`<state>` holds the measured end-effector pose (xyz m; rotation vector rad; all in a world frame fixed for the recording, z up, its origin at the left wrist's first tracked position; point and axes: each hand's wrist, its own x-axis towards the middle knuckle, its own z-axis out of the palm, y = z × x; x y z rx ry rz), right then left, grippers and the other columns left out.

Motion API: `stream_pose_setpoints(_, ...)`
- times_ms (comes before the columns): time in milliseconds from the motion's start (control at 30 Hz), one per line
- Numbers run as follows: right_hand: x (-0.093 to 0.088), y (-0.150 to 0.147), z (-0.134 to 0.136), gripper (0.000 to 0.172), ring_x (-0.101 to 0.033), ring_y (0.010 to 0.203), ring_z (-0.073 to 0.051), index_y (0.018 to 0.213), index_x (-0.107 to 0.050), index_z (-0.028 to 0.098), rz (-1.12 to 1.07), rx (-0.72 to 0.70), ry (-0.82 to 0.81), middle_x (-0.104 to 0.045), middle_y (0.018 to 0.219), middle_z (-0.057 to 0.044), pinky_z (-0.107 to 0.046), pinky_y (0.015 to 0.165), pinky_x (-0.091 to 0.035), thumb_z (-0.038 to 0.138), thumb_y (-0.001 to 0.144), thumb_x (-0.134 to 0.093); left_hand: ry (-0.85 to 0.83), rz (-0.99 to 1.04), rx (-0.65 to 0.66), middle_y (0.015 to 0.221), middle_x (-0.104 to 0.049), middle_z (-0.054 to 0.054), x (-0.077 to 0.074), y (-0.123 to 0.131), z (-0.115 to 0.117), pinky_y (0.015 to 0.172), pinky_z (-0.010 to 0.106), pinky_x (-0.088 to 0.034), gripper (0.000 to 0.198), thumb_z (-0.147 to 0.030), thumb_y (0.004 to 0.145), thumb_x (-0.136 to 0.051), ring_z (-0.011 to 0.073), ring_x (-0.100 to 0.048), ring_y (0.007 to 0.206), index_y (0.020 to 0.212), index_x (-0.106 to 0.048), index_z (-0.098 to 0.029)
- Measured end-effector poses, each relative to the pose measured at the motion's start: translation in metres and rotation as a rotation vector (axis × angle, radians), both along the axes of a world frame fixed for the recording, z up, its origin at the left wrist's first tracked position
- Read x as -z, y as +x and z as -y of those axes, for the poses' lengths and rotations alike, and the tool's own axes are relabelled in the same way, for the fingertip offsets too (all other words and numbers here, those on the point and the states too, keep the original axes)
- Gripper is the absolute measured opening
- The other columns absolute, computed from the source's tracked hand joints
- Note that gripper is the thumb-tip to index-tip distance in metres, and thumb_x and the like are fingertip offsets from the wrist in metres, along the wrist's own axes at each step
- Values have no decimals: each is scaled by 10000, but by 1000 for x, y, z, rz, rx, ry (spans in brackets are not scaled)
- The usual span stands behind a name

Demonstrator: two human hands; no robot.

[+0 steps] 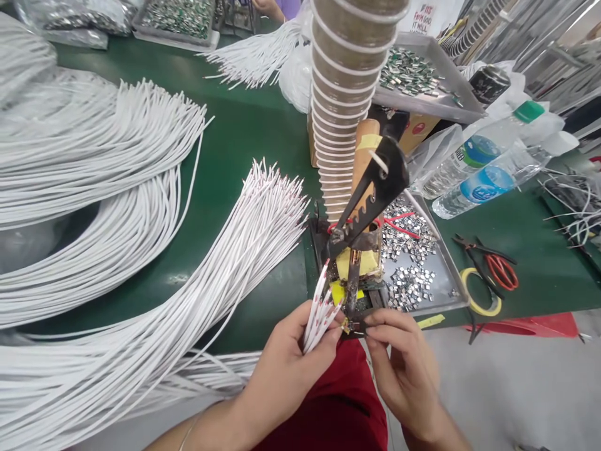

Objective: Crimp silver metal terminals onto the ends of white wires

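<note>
**Bench record: white cables and metal clips at a hand press**

Left hand [282, 369]: curled around a small bunch of white cables [319, 313], their stripped ends pointing up and fanned just beside the base of the press. Thumb lies across the bunch, fingers closed behind it.

Right hand [404, 366]: fingertips pinched together on a small metal clip [353, 326] at the foot of the press, touching the tips of the held cables. Whether a wire end sits inside the clip cannot be told.

Hand press [361, 232]: a dark lever tool with a notched arm, mounted upright at the near edge of the green table [244, 144], yellow tape about its base.

Tray [451, 275]: grey, shallow, just right of the press, holding loose silvery clips.

Cable bundles [141, 250]: long white cables in several thick sheaves across the left of the table, one sheaf's ends reaching to the press.

Stack of paper cups [342, 94]: tall, leaning, directly behind the press.

Two plastic bottles [488, 169]: lying on their sides right of the tray.

Pliers with red handles [493, 263] and a roll of yellow tape [479, 294]: right of the tray, near each other.

A second tray of clips [422, 75] stands raised behind the cups.
</note>
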<state>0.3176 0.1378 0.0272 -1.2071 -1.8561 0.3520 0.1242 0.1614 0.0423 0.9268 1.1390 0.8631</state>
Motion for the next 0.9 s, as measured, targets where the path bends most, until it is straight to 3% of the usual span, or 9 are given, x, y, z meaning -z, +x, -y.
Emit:
stream_pose_setpoints(200, 5, -6, -3, 315, -788, 962, -194, 1167, -653, 243, 64, 23, 73, -790, 1052, -68, -368, 921, -659, 13, 951, -638, -3, 15, -23, 828, -706, -3, 2, 1, -4, 766, 249, -574, 57, -253, 897, -706, 185, -632, 794, 853, -704, -216)
stream_pose_setpoints(567, 5, -8, -3, 334, -793, 949, -198, 1198, -648, 239, 100, 37, 121, -795, 1043, -72, -369, 845, -674, 16, 950, -662, 11, 67, -34, 816, -675, -13, -3, 1, -7, 741, 219, -559, 81, -240, 893, -712, 165, -595, 771, 818, -690, -217)
stream_pose_setpoints(900, 2, -20, -9, 263, -729, 911, -164, 1120, -639, 190, 99, 47, 211, -715, 1013, -63, -295, 790, -654, -2, 941, -642, 62, -46, -21, 771, -627, -17, -2, 0, -2, 664, 224, -509, 87, -260, 907, -683, 167, -566, 734, 838, -677, -208)
